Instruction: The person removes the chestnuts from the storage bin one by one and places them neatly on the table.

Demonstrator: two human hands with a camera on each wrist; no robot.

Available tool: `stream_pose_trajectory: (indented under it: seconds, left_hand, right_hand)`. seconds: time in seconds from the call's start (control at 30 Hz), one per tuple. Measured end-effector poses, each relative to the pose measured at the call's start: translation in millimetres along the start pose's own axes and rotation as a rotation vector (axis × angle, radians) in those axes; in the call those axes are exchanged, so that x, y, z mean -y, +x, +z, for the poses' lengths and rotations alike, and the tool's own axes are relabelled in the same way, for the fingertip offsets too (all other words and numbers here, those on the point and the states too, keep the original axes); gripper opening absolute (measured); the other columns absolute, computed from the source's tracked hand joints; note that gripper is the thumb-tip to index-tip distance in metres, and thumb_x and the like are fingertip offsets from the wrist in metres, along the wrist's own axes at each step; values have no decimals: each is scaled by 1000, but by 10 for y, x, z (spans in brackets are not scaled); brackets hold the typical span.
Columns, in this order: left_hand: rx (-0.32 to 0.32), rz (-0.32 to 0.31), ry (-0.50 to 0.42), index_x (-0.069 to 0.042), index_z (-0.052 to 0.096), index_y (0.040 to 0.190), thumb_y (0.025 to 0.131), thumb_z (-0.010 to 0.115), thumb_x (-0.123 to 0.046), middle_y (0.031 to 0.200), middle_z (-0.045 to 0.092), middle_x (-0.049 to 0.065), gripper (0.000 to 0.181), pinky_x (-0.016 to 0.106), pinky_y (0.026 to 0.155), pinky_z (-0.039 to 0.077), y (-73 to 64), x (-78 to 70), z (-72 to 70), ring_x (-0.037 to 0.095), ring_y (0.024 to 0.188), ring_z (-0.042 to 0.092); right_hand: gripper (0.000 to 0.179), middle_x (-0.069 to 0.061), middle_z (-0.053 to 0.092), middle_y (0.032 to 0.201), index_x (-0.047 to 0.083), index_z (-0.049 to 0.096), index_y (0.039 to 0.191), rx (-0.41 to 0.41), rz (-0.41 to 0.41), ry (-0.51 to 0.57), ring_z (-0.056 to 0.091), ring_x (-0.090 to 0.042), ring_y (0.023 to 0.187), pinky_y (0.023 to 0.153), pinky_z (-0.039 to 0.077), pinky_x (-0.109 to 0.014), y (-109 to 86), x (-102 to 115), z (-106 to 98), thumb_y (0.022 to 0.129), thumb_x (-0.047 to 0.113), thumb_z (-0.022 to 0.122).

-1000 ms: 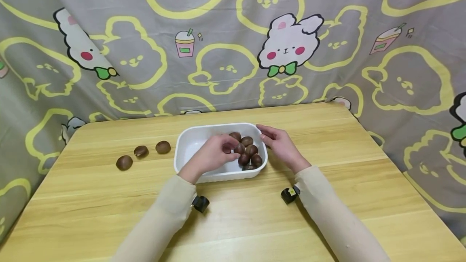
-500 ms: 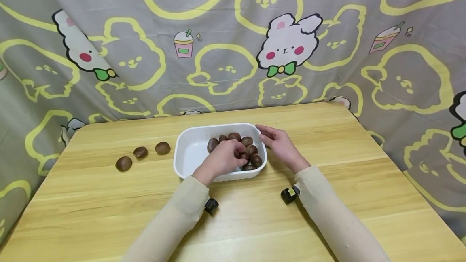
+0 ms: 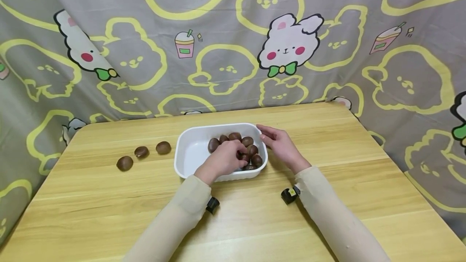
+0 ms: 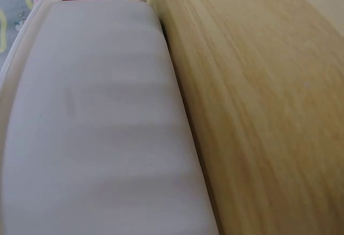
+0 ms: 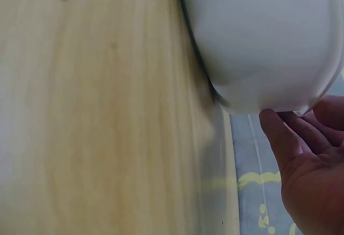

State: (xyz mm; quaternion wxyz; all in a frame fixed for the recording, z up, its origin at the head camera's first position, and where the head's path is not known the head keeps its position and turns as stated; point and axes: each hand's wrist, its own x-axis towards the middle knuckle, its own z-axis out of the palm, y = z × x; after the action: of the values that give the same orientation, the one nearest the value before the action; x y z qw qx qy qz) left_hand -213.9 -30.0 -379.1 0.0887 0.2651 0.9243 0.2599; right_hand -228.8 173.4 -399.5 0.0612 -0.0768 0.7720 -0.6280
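Note:
In the head view, a white plastic tub (image 3: 194,155) holds several brown chestnuts (image 3: 234,136), mostly toward its right half. My left hand (image 3: 225,157) reaches down into it over the near wall, thumb and fingers round a chestnut (image 3: 245,157) near the right end. The hand partly covers that nut and its neighbours. My right hand (image 3: 282,145) rests against the tub's right end, fairly straight fingers at the far corner and thumb at the side. In the right wrist view the thumb (image 5: 279,138) touches the tub's outer wall (image 5: 263,41).
Left of the tub, three chestnuts lie in a slanting row on the wooden table (image 3: 91,197): one near (image 3: 125,163), one middle (image 3: 141,152) and one closest to the tub (image 3: 163,147). A patterned grey curtain (image 3: 225,31) hangs behind the table and at its sides.
My left hand has moved right and closed its fingers round a chestnut at the right end, uncovering nuts at the tub's middle. The right hand keeps its place at the tub.

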Motion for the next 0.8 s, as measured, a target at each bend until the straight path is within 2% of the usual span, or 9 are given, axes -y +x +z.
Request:
stream_pose_trajectory:
  seconds: [0.33,0.57,0.8]
  left_hand:
    - [-4,-12,-18,-7,72,109,85,79,-15,102,70,2,26,32,86,49,3,-2,-4,16,95,63]
    - [-36,38,-75,-6,73,105,82,79,-9,98,70,3,24,28,80,50,-10,35,-12,15,88,63]
    - [-76,80,-156,-6,74,105,82,78,-8,97,65,2,23,29,81,49,-72,87,-119,17,88,61]
  right_hand:
    - [41,-21,50,140,-1,47,143,-1,5,-8,48,-30,129,97,46,-33,0,10,-2,103,7,50]
    - [41,-21,50,140,-1,47,143,-4,0,-14,48,-31,129,98,45,-33,-1,-1,-12,103,7,51]
    - [41,-21,51,140,-1,47,143,5,-6,-11,49,-30,128,99,45,-33,2,-8,-11,103,7,51]
